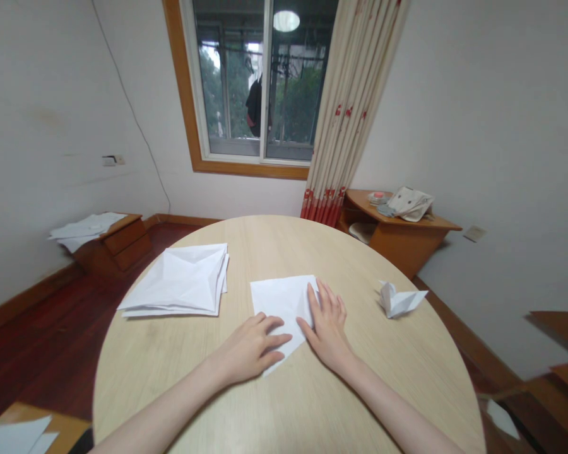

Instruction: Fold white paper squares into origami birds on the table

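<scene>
A partly folded white paper (284, 302) lies on the round wooden table (265, 236) in front of me. My left hand (258, 347) rests on its lower left part, fingers apart and pointing right. On the paper's right edge lies my right hand (328, 321), its thumb spread from the fingers, which reach up along the edge. Neither hand grips anything. To the left is a stack of creased white sheets (180, 280). A folded paper figure (400, 299) with pointed ends sits near the table's right edge.
Beyond the table, a wooden corner stand (407, 230) holds a cloth bag (409, 203). A low cabinet (127, 243) with papers on top stands at the left. More paper (19, 436) lies on a surface at the lower left.
</scene>
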A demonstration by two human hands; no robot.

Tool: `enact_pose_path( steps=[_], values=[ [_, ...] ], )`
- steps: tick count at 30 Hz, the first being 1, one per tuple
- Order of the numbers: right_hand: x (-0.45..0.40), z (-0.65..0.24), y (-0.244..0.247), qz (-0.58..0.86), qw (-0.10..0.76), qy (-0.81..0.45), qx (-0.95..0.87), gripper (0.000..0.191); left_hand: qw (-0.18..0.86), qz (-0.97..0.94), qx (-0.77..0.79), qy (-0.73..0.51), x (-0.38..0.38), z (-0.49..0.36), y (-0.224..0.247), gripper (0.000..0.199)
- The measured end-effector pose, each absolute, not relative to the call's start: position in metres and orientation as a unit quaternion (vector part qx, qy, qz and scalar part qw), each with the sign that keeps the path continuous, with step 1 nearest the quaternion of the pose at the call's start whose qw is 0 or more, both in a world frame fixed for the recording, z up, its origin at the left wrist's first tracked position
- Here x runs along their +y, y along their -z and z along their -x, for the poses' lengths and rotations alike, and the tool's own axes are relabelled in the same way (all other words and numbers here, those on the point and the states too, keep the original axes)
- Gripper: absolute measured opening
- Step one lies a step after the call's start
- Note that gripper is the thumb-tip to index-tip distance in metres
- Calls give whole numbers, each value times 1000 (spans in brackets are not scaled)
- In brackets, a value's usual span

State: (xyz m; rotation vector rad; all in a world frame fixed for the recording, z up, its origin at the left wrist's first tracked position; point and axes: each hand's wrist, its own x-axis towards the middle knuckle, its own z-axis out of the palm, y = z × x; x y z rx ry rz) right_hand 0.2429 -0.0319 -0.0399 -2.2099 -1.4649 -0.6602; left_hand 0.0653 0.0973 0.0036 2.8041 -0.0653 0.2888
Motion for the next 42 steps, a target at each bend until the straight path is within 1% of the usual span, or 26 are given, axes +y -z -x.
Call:
enact_pose_path(
  steps=[6, 10, 15, 21, 29, 34, 39, 42],
  values=[
    [-30, -246, 44, 793, 188, 246, -524, 68, 156, -984, -27, -87, 95, -66, -1, 44],
    [-30, -247, 46, 792, 191, 244, -526, 67, 147, -984, -24, -100, 95, -67, 4, 48],
    [-30, -248, 45, 792, 185, 241, -529, 67, 132, -986, -11, -104, 96, -68, 7, 50],
    [-31, -249, 45, 792, 186, 236, -532, 67, 142, -983, -9, -113, 97, -69, 7, 51],
    [-35, -248, 39, 774, 204, 198, -565, 75, 134, -983, 14, -127, 98, -70, 11, 52],
    [-37, -251, 36, 767, 201, 195, -577, 79, 119, -984, 37, -127, 98, -70, 11, 53],
    [-40, -255, 35, 773, 187, 183, -577, 79, 114, -985, 45, -122, 97, -70, 10, 54],
    [-40, -257, 34, 775, 178, 185, -577, 75, 107, -987, 47, -114, 95, -70, 8, 55]
  ],
)
